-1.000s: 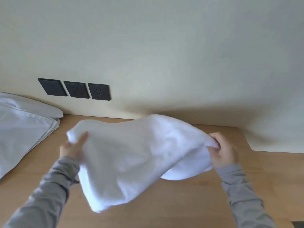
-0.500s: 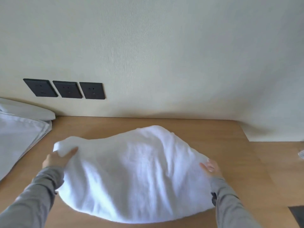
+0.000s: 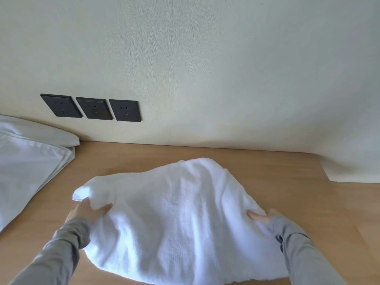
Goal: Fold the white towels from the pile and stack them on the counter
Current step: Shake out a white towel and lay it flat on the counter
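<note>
Towel (image 3: 176, 212), white and billowed, sits over the near middle of the wooden tabletop (image 3: 308, 202); the left hand (image 3: 87, 212) pinches its left corner, the right hand (image 3: 260, 218) touches its right edge, grip unclear.

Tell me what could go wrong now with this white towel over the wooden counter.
The fluffy white terry towel is humped in the middle between the left hand and the right hand; pressed flat so, it may crease. A loose corner sticks out past the left hand's grip and may fold crooked.
</note>
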{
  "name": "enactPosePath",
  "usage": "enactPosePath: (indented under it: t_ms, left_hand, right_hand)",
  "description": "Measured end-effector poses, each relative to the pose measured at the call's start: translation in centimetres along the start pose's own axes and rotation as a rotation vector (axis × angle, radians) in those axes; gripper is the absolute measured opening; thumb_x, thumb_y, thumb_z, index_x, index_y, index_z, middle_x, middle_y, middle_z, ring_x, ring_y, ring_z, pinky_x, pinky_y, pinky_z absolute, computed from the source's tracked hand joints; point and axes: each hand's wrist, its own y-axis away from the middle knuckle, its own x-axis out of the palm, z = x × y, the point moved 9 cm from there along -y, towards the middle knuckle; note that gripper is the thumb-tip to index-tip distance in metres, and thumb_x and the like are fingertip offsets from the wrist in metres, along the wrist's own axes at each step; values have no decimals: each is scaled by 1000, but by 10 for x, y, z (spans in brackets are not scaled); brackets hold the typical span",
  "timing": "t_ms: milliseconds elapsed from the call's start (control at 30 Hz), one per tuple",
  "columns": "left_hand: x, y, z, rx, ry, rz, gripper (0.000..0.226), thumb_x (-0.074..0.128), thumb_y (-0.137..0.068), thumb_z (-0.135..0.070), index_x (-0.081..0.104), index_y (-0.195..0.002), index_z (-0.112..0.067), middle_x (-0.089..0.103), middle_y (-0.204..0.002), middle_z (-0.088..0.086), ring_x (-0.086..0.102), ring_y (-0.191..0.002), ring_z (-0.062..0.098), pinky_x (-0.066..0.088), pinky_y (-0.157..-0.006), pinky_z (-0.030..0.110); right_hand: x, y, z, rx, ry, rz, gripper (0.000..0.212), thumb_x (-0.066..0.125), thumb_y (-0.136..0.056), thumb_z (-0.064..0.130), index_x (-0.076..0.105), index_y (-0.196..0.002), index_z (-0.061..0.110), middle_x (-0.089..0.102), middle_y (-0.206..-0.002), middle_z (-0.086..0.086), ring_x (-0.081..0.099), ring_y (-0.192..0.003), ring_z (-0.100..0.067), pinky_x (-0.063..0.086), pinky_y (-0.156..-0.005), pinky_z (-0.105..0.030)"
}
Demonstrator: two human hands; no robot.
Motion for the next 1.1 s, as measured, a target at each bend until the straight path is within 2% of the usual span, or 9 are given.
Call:
enactPosePath:
  t_ms: [100,233,367,433,500,600,700,900,1100]
  left_hand:
    - [-8,7,-7,35,-134,-91,74,65,-78,-53,39,-138,-17,55,-125,21,53,-107,42,42,-87,44]
    - [-31,18,-19,80,-194,-188,59,58,-82,-53,44,-132,-24,60,-113,20,57,-97,41,44,-82,44]
    - [-49,21,-33,158,-150,-246,52,58,-82,-52,49,-123,-21,62,-98,17,56,-86,38,48,-79,47]
    - [-43,17,-38,188,-119,-209,59,59,-78,-56,47,-125,-22,62,-97,15,55,-84,36,47,-77,45]
    - [-28,10,-44,198,-54,-101,80,63,-71,-63,37,-135,-22,58,-117,18,54,-100,40,43,-84,44]
    - [-5,-1,-47,199,3,36,106,73,-67,-60,13,-148,-25,33,-149,11,38,-129,41,34,-104,47]
    - [1,-3,-34,170,-11,55,113,73,-65,-62,6,-150,-25,22,-155,7,29,-136,38,28,-110,50]
    - [-9,30,32,10,99,-55,124,61,-33,-78,36,-135,-11,50,-123,18,48,-108,40,43,-89,50]
    - [9,53,59,80,340,36,69,86,-62,-25,48,-117,-7,70,-77,12,61,-80,26,41,-78,37]
  right_hand:
    - [14,19,18,-96,-57,15,100,71,-70,58,28,-142,3,40,-142,-14,44,-126,-32,37,-98,-36]
    - [-27,63,41,-350,-187,-258,53,69,-82,32,55,-121,-1,59,-119,-20,56,-101,-31,42,-89,-38]
    - [-92,144,29,-525,-69,-925,63,45,-76,60,54,-93,1,62,-84,-26,60,-75,-43,45,-62,-41]
    - [-91,156,7,-513,-78,-1042,72,37,-74,68,49,-89,-1,58,-73,-23,57,-64,-41,43,-55,-37]
    - [-80,128,-18,-343,-86,-896,84,44,-73,74,48,-110,-1,60,-96,-24,57,-87,-43,47,-74,-49]
    - [-52,86,-36,-190,-53,-630,94,68,-79,41,12,-148,11,26,-150,-19,27,-136,-37,25,-109,-50]
    - [-15,73,-11,-302,206,-531,87,56,-87,47,0,-149,20,6,-157,-7,12,-144,-25,18,-114,-43]
    - [84,70,27,-452,497,-245,73,37,-94,53,-6,-148,30,-10,-158,2,-7,-145,-20,12,-117,-42]
    - [105,61,25,-375,444,-126,78,41,-93,49,-15,-146,33,-23,-155,3,-15,-144,-22,13,-113,-54]
